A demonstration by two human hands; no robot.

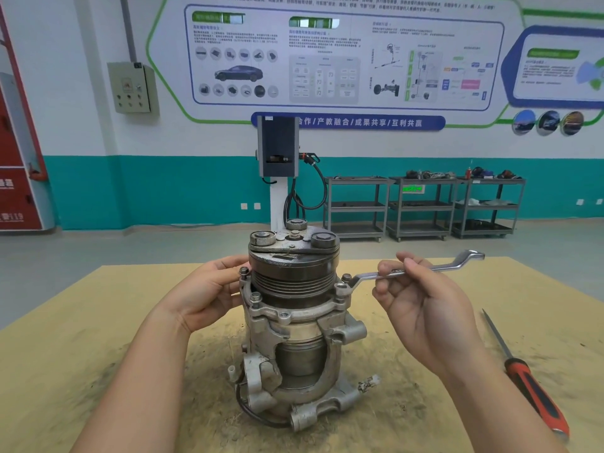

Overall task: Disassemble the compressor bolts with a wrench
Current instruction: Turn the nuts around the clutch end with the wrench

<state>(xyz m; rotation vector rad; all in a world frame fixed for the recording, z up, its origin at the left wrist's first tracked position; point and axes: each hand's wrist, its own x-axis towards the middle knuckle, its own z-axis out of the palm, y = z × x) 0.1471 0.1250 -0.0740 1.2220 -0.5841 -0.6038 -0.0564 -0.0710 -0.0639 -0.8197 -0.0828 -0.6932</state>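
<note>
The compressor (295, 325) stands upright in the middle of a tan table (98, 338), its dark pulley end up. Bolts ring the flange just under the pulley: one at the left (243, 271), one at the front left (255, 296), and one at the right (346, 277). The ring end of a wrench (415, 270) sits over the right bolt; its shaft runs out to the right and slightly up, ending in an offset ring.

The right hand (421, 308) is raised beside the compressor, palm toward the camera, pinching the wrench shaft between thumb and fingertips near its middle; the other fingers are loosely curled. The left hand (206, 294) lies against the compressor's left side, palm turned inward, fingers straight and touching the pulley and flange by the left bolt, gripping nothing. Both forearms reach in from the bottom edge.

A screwdriver (523, 374) with a red and black handle lies on the table well to the right.
</note>
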